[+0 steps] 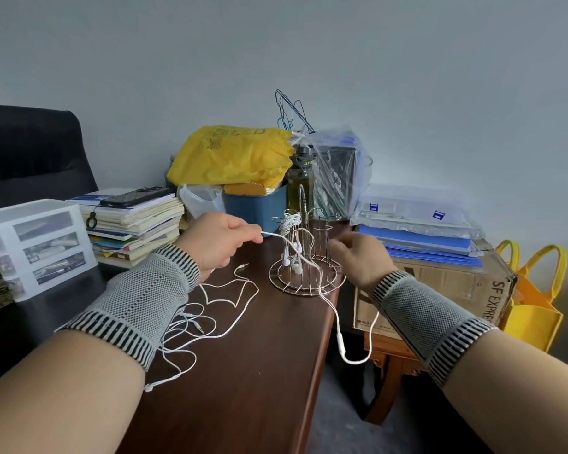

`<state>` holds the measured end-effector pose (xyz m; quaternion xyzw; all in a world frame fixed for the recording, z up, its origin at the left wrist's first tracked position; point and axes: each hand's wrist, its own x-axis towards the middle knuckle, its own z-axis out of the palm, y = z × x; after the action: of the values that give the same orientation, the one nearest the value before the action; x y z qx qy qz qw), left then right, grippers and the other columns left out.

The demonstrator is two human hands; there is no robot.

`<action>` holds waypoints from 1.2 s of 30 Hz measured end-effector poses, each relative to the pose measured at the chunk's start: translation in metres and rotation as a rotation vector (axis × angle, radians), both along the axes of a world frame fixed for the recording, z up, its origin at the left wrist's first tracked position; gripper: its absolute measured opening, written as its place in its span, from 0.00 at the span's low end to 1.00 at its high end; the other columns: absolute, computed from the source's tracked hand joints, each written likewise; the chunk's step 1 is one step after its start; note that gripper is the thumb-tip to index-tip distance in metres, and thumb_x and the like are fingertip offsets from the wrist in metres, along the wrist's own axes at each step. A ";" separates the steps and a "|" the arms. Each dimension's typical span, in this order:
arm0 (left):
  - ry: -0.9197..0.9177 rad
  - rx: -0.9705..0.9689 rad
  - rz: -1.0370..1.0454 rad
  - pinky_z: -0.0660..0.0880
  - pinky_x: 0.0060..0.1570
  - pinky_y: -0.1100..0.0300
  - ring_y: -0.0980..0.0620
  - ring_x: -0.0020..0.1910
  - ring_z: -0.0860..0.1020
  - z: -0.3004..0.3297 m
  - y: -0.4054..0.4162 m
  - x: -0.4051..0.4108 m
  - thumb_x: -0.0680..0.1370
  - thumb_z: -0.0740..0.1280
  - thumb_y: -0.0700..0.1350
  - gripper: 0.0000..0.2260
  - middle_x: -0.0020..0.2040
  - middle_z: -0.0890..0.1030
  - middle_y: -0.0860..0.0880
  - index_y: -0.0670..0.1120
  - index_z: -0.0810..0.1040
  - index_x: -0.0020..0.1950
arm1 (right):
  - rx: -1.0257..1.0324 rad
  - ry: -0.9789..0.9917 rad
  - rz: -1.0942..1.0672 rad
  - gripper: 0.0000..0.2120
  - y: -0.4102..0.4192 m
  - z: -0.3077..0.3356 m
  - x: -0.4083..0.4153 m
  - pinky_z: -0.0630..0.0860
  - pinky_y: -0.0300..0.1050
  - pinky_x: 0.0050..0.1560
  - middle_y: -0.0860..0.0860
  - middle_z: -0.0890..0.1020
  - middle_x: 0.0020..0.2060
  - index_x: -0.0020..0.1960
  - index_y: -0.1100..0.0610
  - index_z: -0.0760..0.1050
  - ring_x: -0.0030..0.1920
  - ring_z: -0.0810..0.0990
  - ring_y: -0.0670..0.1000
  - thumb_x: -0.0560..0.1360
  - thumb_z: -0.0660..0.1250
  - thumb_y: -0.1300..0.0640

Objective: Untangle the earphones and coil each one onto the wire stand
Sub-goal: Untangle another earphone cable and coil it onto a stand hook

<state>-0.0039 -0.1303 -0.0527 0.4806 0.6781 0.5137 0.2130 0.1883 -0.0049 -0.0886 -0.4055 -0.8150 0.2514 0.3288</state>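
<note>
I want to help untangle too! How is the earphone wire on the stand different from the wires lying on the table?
The wire on the stand is bunched high on the wire stand, earbuds dangling; the loose wires sprawl flat across the table in open loops. The left hand pinches a wire running to the stand; no hand holds the loose wires. All are thin and white.

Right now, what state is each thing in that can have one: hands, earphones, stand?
Left hand: pinches a white earphone cable, drawn taut toward the stand.
Right hand: beside the stand, blurred; grip unclear.
Wire stand: upright on the table, one earphone set coiled on it.
Loose earphones: lying tangled on the table.
</note>
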 end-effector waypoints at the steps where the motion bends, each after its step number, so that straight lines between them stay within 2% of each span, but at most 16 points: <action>1: 0.009 -0.004 -0.014 0.54 0.21 0.65 0.56 0.23 0.58 0.000 0.003 0.005 0.78 0.68 0.43 0.09 0.25 0.61 0.52 0.42 0.82 0.40 | 0.012 0.081 0.064 0.14 -0.010 0.006 -0.004 0.73 0.39 0.39 0.48 0.80 0.37 0.53 0.57 0.79 0.38 0.77 0.48 0.81 0.59 0.50; 4: 0.067 -0.024 -0.026 0.57 0.21 0.68 0.58 0.20 0.61 0.000 0.009 0.016 0.78 0.68 0.44 0.09 0.21 0.64 0.56 0.44 0.82 0.39 | -0.041 0.218 0.281 0.15 -0.033 0.021 -0.021 0.75 0.45 0.49 0.53 0.84 0.42 0.53 0.60 0.80 0.44 0.80 0.53 0.81 0.59 0.51; 6: 0.065 -0.021 -0.031 0.58 0.20 0.68 0.58 0.21 0.61 0.001 0.011 0.019 0.79 0.67 0.44 0.10 0.21 0.63 0.55 0.44 0.81 0.39 | -0.149 0.204 0.399 0.14 -0.040 0.024 -0.029 0.76 0.51 0.43 0.53 0.82 0.32 0.48 0.60 0.80 0.35 0.77 0.58 0.81 0.60 0.53; 9: 0.103 -0.028 -0.034 0.62 0.22 0.61 0.54 0.24 0.61 0.006 0.005 0.022 0.79 0.67 0.45 0.10 0.22 0.65 0.53 0.45 0.82 0.39 | -0.220 0.244 0.368 0.14 -0.033 0.022 -0.029 0.72 0.50 0.33 0.47 0.69 0.20 0.37 0.56 0.78 0.23 0.70 0.52 0.79 0.62 0.55; 11: 0.177 -0.028 -0.016 0.73 0.37 0.43 0.40 0.28 0.68 0.008 0.000 0.023 0.78 0.68 0.46 0.09 0.23 0.75 0.46 0.45 0.82 0.40 | -0.189 0.248 0.290 0.15 -0.024 0.020 -0.022 0.71 0.47 0.31 0.46 0.68 0.20 0.35 0.55 0.76 0.23 0.68 0.50 0.79 0.63 0.54; 12: 0.190 -0.017 0.009 0.73 0.46 0.37 0.30 0.37 0.70 0.009 -0.002 0.021 0.78 0.68 0.46 0.09 0.32 0.78 0.42 0.46 0.83 0.39 | -0.196 0.277 0.253 0.14 -0.018 0.019 -0.017 0.69 0.46 0.30 0.46 0.68 0.20 0.35 0.56 0.76 0.24 0.67 0.50 0.79 0.63 0.54; 13: 0.177 -0.001 0.036 0.73 0.47 0.35 0.27 0.43 0.69 0.008 -0.002 0.015 0.78 0.68 0.46 0.10 0.37 0.77 0.40 0.47 0.84 0.38 | -0.220 0.321 0.214 0.14 -0.012 0.016 -0.012 0.67 0.45 0.29 0.46 0.68 0.21 0.36 0.57 0.76 0.24 0.66 0.50 0.79 0.63 0.55; 14: 0.154 0.017 0.057 0.73 0.40 0.40 0.29 0.38 0.68 0.007 -0.002 0.008 0.77 0.69 0.46 0.11 0.32 0.75 0.37 0.49 0.84 0.36 | -0.242 0.358 0.161 0.13 -0.005 0.014 -0.006 0.65 0.44 0.27 0.46 0.69 0.21 0.37 0.58 0.76 0.24 0.66 0.49 0.78 0.63 0.56; 15: 0.136 0.030 0.070 0.69 0.32 0.50 0.37 0.29 0.65 0.006 -0.002 0.000 0.77 0.69 0.46 0.12 0.24 0.72 0.42 0.50 0.85 0.34 | -0.259 0.387 0.093 0.13 0.002 0.012 0.001 0.65 0.42 0.26 0.47 0.70 0.22 0.37 0.58 0.77 0.24 0.66 0.48 0.78 0.63 0.56; 17: 0.102 0.062 0.112 0.59 0.29 0.59 0.52 0.26 0.62 0.006 -0.002 -0.010 0.77 0.70 0.46 0.12 0.19 0.66 0.56 0.49 0.84 0.34 | -0.281 0.438 -0.039 0.12 0.015 0.008 0.012 0.65 0.42 0.26 0.47 0.71 0.22 0.37 0.59 0.77 0.23 0.67 0.47 0.78 0.63 0.57; 20: 0.086 0.122 0.142 0.59 0.30 0.59 0.54 0.27 0.63 0.009 0.001 -0.014 0.77 0.69 0.45 0.07 0.18 0.67 0.58 0.46 0.83 0.40 | -0.316 0.488 -0.128 0.12 0.024 0.003 0.020 0.64 0.40 0.24 0.47 0.69 0.17 0.35 0.61 0.77 0.18 0.65 0.47 0.76 0.62 0.62; 23: 0.022 0.157 0.101 0.55 0.30 0.59 0.53 0.26 0.58 0.010 0.006 -0.011 0.77 0.70 0.47 0.08 0.25 0.64 0.53 0.44 0.84 0.41 | -0.319 0.342 -0.070 0.12 0.022 0.005 0.017 0.68 0.43 0.29 0.52 0.75 0.24 0.33 0.61 0.78 0.26 0.71 0.51 0.74 0.63 0.62; 26: 0.021 0.129 0.054 0.57 0.30 0.60 0.54 0.26 0.60 0.010 0.011 0.000 0.77 0.69 0.46 0.09 0.22 0.65 0.55 0.44 0.83 0.40 | -0.221 0.219 0.061 0.10 0.007 0.019 0.005 0.74 0.50 0.44 0.54 0.80 0.37 0.45 0.60 0.82 0.37 0.76 0.52 0.76 0.64 0.55; 29: 0.075 0.097 0.027 0.59 0.31 0.59 0.59 0.26 0.64 0.008 0.016 0.017 0.78 0.67 0.44 0.09 0.17 0.67 0.58 0.44 0.81 0.39 | -0.145 0.204 0.241 0.13 -0.018 0.031 -0.015 0.76 0.46 0.54 0.53 0.83 0.48 0.56 0.58 0.80 0.47 0.80 0.52 0.79 0.62 0.51; 33: 0.063 0.083 0.014 0.59 0.28 0.63 0.61 0.18 0.66 0.006 0.019 0.025 0.79 0.67 0.43 0.10 0.16 0.66 0.59 0.46 0.80 0.38 | -0.347 0.296 0.428 0.09 -0.033 0.034 -0.031 0.70 0.41 0.28 0.51 0.74 0.25 0.46 0.60 0.78 0.25 0.71 0.50 0.80 0.61 0.57; 36: 0.115 0.072 0.009 0.60 0.30 0.63 0.61 0.20 0.65 0.007 0.016 0.021 0.79 0.67 0.44 0.10 0.16 0.67 0.59 0.46 0.81 0.38 | -0.288 0.285 0.355 0.12 -0.022 0.030 -0.030 0.60 0.38 0.22 0.48 0.64 0.21 0.35 0.56 0.78 0.21 0.61 0.47 0.76 0.65 0.58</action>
<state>0.0173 -0.1138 -0.0461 0.5135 0.6726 0.5101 0.1539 0.1588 -0.0269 -0.0582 -0.2595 -0.7746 0.4731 0.3298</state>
